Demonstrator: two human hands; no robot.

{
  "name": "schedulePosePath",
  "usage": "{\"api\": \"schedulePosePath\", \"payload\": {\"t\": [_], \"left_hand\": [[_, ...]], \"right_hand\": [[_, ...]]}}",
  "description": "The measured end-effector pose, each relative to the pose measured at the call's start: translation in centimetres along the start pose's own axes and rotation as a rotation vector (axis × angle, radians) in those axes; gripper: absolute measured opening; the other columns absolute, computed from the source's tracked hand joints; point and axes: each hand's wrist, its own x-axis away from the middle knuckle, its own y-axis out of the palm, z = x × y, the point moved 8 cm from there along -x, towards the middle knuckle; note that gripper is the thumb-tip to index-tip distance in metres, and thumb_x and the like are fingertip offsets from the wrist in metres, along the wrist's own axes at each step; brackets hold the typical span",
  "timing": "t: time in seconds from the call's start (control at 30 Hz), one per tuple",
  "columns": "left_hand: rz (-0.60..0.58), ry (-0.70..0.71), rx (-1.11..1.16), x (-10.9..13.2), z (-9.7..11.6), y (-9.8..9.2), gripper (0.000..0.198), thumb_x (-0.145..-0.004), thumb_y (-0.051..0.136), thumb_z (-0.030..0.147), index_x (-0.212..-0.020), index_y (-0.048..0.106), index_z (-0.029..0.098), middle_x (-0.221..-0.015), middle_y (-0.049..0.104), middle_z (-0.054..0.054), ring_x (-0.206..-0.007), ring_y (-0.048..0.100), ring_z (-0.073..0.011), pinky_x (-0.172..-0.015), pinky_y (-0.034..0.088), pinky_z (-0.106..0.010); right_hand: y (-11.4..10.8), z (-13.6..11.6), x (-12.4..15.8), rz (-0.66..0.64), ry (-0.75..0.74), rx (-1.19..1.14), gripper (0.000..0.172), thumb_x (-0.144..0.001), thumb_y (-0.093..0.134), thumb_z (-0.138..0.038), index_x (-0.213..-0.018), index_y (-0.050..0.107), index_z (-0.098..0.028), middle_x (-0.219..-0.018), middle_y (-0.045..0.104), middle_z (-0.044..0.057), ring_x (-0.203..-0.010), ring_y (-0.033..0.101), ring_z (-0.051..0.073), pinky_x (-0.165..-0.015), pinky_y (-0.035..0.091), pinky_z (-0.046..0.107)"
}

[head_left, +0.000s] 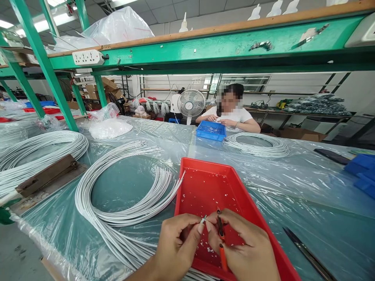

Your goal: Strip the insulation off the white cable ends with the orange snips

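My left hand (178, 246) pinches the end of a white cable (202, 221) between thumb and index finger, over the red tray (236, 178). A short bluish-green tip sticks out of that end. My right hand (246, 246) is closed around orange-handled pliers (222, 255), their jaws upward and partly covered by my fingers. Its thumb and index fingertips meet at the cable's tip. Small white scraps lie scattered in the tray. Left of it, a large coil of white cables (88, 195) rests on the plastic-covered table, its loose ends reaching the tray's rim.
A pointed metal tool (307, 253) lies right of the tray. Across the table, a person (231, 113) works over a blue tray (211, 132) beside another cable coil (258, 145). More cables (70, 142) and a rusty metal block (48, 175) sit left. A green shelf beam (175, 52) spans overhead.
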Motion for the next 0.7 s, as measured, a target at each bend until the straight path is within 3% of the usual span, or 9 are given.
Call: {"api": "schedulePosePath", "payload": {"t": [0.23,0.37,0.53,0.7], "left_hand": [[-0.007,-0.019,0.002,-0.1,-0.4,0.1,0.026,-0.086,0.045,0.027,-0.074,0.063,0.012,-0.056,0.055,-0.001,-0.05,0.043,-0.0107,-0.049,0.036,-0.02],[0.021,0.016,-0.072,-0.2,-0.3,-0.2,0.023,-0.084,0.047,0.023,-0.073,0.065,0.012,-0.054,0.055,-0.001,-0.048,0.041,-0.0099,-0.046,0.034,-0.02],[-0.048,0.011,-0.083,-0.2,0.1,0.0,0.024,-0.083,0.045,0.018,-0.074,0.066,0.014,-0.062,0.063,-0.003,-0.051,0.049,-0.0108,-0.048,0.036,-0.019],[-0.064,0.054,-0.242,-0.2,0.3,0.0,0.022,-0.079,0.046,0.012,-0.065,0.062,0.016,-0.055,0.058,0.0,-0.046,0.045,-0.0101,-0.045,0.033,-0.019]], "right_hand": [[-0.1,-0.6,0.3,0.016,-0.119,0.039,0.013,-0.071,0.052,-0.007,-0.072,0.058,-0.019,-0.056,0.057,-0.002,-0.047,0.052,0.011,-0.046,0.043,0.021],[-0.5,-1.4,0.4,0.045,-0.278,0.17,0.008,-0.075,0.053,-0.011,-0.074,0.059,-0.017,-0.058,0.058,0.001,-0.049,0.052,0.013,-0.046,0.042,0.023],[-0.3,-2.4,0.1,0.025,-0.432,0.33,0.013,-0.08,0.048,-0.011,-0.073,0.058,-0.016,-0.056,0.059,0.004,-0.05,0.054,0.015,-0.047,0.042,0.025],[0.2,-2.8,0.6,0.058,-0.563,0.445,0.019,-0.085,0.043,-0.014,-0.074,0.058,-0.015,-0.058,0.064,0.006,-0.055,0.06,0.017,-0.052,0.045,0.027]]}}
